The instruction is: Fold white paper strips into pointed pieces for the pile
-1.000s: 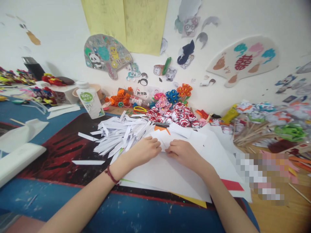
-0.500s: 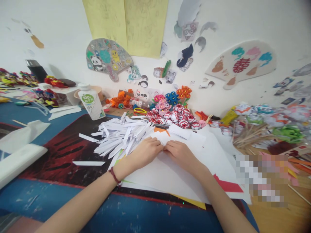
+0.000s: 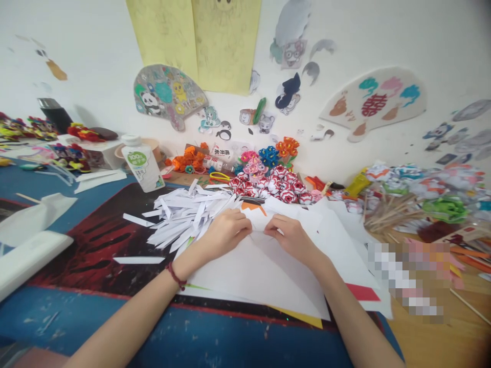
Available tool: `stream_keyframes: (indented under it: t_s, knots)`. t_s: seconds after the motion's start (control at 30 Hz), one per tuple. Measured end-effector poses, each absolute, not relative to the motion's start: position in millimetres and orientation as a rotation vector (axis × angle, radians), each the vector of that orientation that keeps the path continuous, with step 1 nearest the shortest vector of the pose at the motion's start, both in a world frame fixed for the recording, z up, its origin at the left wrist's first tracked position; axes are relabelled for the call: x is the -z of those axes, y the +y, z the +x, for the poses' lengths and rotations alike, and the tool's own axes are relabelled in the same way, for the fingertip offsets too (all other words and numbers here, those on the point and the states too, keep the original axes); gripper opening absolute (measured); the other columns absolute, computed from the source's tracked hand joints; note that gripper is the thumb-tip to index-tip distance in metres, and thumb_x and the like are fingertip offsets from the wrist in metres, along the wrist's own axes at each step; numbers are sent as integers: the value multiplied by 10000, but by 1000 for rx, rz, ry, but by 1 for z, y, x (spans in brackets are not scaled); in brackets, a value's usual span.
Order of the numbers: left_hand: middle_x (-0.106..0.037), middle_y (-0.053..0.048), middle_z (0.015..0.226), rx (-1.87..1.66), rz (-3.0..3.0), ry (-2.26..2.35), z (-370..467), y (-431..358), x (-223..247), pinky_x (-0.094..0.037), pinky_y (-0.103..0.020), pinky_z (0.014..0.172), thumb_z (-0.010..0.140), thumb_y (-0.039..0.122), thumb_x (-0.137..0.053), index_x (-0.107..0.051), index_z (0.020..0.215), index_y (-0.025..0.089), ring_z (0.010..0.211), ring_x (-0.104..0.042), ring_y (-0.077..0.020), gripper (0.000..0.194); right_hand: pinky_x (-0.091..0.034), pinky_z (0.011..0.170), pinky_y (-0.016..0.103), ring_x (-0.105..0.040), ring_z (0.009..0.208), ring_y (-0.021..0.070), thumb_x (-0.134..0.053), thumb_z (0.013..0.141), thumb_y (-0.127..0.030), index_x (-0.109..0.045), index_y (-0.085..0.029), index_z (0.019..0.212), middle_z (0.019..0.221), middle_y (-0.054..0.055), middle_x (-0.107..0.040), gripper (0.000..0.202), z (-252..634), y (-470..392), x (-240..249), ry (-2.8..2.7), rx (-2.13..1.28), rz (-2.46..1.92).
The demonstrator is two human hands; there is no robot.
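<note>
Both hands are over large white sheets (image 3: 268, 276) on a dark red and black mat. My left hand (image 3: 230, 230) has its fingers pinched on the left side of a small white paper piece (image 3: 259, 223). Across a narrow gap, my right hand (image 3: 286, 234) pinches the right side of the same piece. White on white makes the piece's outline hard to see. Just left of my left hand lies a heap of folded white paper strips (image 3: 180, 209). One single strip (image 3: 138, 260) rests apart on the mat.
A white bottle (image 3: 141, 166) stands behind the strips at the left. Red and white paper flowers (image 3: 282, 184) are piled behind the sheets. Wooden sticks (image 3: 389, 212) lie at the right. A white long object (image 3: 30, 258) is at the left edge.
My hands were touching at the fingertips and have now moved apart, the left one a little to the left, the right one a little to the right. The view has shifted slightly.
</note>
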State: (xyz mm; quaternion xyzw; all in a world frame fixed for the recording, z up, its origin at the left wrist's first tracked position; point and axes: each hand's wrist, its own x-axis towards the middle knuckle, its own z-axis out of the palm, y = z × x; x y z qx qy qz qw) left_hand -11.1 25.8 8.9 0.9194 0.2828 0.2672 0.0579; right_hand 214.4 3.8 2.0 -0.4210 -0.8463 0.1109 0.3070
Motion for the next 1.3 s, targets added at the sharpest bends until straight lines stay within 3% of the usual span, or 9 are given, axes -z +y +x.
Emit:
stream_keyframes:
  t_s: [0.23, 0.5, 0.97, 1.13, 1.3]
  knots:
    - [-661, -44, 794, -890, 2716, 898, -11, 24, -7, -426, -284, 741, 890, 234, -538, -647, 824, 162, 796, -583, -170, 147, -398, 658, 262, -526, 705, 150, -472, 799, 7, -536, -174, 709, 729, 17, -558, 212, 216, 7, 2, -2160, -309, -1139]
    - [-643, -37, 767, -896, 2682, 1006, -14, 24, -8, -416, -243, 660, 873, 209, -560, -648, 798, 159, 739, -586, -148, 126, -405, 634, 256, -549, 659, 144, -530, 790, -73, -585, -173, 748, 714, 6, -606, 121, 215, 11, 3, -2107, -491, -1202]
    - [-635, -37, 749, -931, 2664, 1014, -13, 25, -8, -420, -246, 654, 880, 236, -558, -638, 788, 155, 726, -580, -147, 146, -418, 638, 255, -549, 655, 146, -431, 728, -49, -558, -177, 713, 689, 10, -592, 181, 214, 11, 2, -1999, -472, -1239]
    - [-649, -37, 763, -973, 2620, 1060, -16, 29, -7, -422, -253, 670, 881, 249, -558, -635, 779, 158, 738, -584, -149, 157, -448, 718, 292, -595, 730, 163, -521, 779, -140, -625, -176, 809, 771, 24, -647, 114, 218, 13, 0, -1917, -632, -1270]
    - [-655, -30, 767, -951, 2650, 1118, -16, 28, -8, -406, -251, 659, 891, 261, -544, -629, 782, 161, 731, -589, -145, 171, -465, 752, 308, -596, 750, 164, -540, 784, -173, -639, -169, 929, 784, 26, -620, 175, 222, 15, 2, -1858, -740, -1214]
